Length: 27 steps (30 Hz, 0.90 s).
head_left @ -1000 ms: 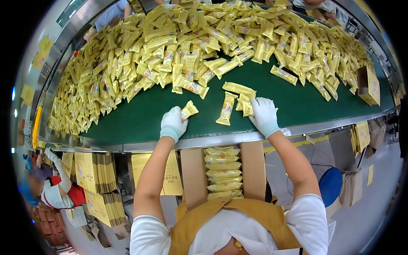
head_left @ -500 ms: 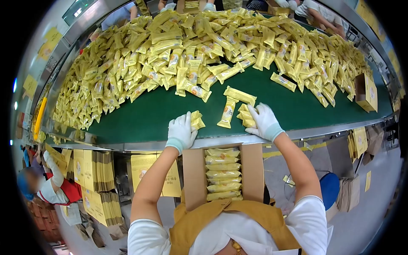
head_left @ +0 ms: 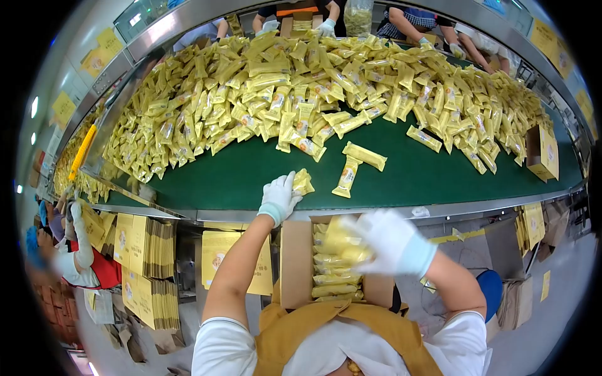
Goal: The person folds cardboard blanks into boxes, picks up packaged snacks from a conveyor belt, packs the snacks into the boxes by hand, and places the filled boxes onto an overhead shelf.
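My gloved left hand [head_left: 280, 195] is closed round yellow wrapped packets [head_left: 303, 182] at the near edge of the green belt [head_left: 389, 182]. Blurred by motion, my gloved right hand [head_left: 392, 241] is over the open cardboard box [head_left: 296, 263], holding yellow packets [head_left: 343, 239] above those inside. A column of packets [head_left: 335, 279] lies in that box, partly hidden by my right hand. Two loose packets touch on the belt beyond my hands: one upright in view [head_left: 346, 177], the other slanting across its top [head_left: 365, 156].
A large heap of yellow packets [head_left: 251, 94] covers the belt's far side. A small box [head_left: 543, 153] stands at the right. Flattened cartons [head_left: 145, 241] are stacked lower left, near a person in red [head_left: 103, 266]. Other people's gloved hands [head_left: 327, 27] are across the belt. A blue stool [head_left: 490, 294] stands right.
My right hand has lifted packets off the belt and brought them over the box. My left hand stays at the belt edge with its packets. The view has shifted slightly.
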Motion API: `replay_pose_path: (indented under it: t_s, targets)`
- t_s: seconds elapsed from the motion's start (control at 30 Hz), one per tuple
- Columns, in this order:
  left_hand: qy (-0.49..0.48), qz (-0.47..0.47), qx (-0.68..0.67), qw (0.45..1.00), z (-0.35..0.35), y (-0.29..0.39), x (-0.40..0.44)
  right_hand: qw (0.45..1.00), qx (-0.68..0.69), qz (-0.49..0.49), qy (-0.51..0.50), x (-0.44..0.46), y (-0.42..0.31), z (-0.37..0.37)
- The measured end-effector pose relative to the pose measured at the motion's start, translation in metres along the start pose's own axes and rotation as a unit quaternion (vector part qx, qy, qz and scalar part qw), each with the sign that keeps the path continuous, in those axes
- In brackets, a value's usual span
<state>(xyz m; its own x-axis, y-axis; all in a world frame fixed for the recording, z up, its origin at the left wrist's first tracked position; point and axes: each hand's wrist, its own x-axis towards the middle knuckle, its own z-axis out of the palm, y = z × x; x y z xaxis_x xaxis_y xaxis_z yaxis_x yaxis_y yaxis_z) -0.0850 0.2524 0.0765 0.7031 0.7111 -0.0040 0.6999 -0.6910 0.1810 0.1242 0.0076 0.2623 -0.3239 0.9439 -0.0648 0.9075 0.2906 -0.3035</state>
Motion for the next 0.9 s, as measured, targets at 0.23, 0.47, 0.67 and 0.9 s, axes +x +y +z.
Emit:
replay_pose_path:
  t_s: [0.23,0.47,0.67,0.9]
  targets:
    - [0.174,0.088,-0.25,0.948,-0.023,-0.017,-0.016,0.986,-0.002,-0.089,-0.139,0.004,-0.044,0.119]
    - [0.075,0.246,-0.321,0.912,-0.092,0.09,-0.108,0.995,-0.021,-0.062,0.073,-0.01,-0.049,0.202]
    - [-0.004,0.243,-0.101,0.965,-0.037,0.135,-0.13,0.97,-0.052,-0.148,0.183,-0.028,-0.032,0.188]
    - [-0.112,0.254,-0.016,0.96,-0.038,0.146,-0.137,0.988,0.071,-0.033,0.136,-0.066,-0.02,0.134]
